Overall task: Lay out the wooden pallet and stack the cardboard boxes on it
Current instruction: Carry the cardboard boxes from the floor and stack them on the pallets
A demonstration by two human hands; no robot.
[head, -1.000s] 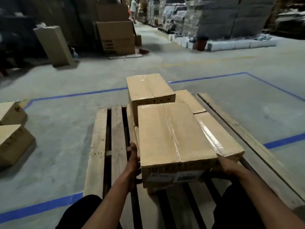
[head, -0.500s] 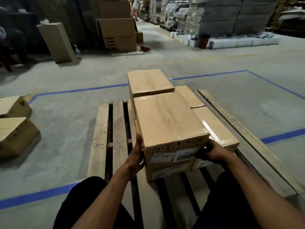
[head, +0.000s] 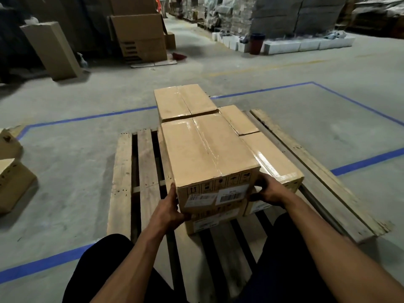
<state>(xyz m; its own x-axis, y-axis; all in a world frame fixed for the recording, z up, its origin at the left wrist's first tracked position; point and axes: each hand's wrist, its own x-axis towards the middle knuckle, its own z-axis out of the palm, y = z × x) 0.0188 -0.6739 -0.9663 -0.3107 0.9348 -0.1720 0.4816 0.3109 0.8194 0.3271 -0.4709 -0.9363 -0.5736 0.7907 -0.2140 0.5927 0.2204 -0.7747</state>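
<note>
A wooden pallet [head: 122, 171] lies on the concrete floor inside blue tape lines. On it stand several taped cardboard boxes in two layers. The near top box [head: 205, 154] rests on a lower box [head: 213, 221], whose labelled end shows beneath it. My left hand [head: 169, 209] grips its near left bottom corner. My right hand [head: 267, 193] holds its near right end. Behind it sits another top box [head: 183, 101], touching it. To the right lie two lower boxes [head: 273, 158], [head: 237, 119].
Two loose cardboard boxes [head: 13, 182] sit on the floor at the left. A tall box [head: 51, 49] and larger stacked cartons [head: 140, 36] stand at the back left. A dark bin [head: 256, 43], white blocks and wrapped stacks line the back right. A person stands far down the aisle.
The box in my hands has come down and slid forward onto the lower box, up against the rear top box. My hands have shifted to its near end.
</note>
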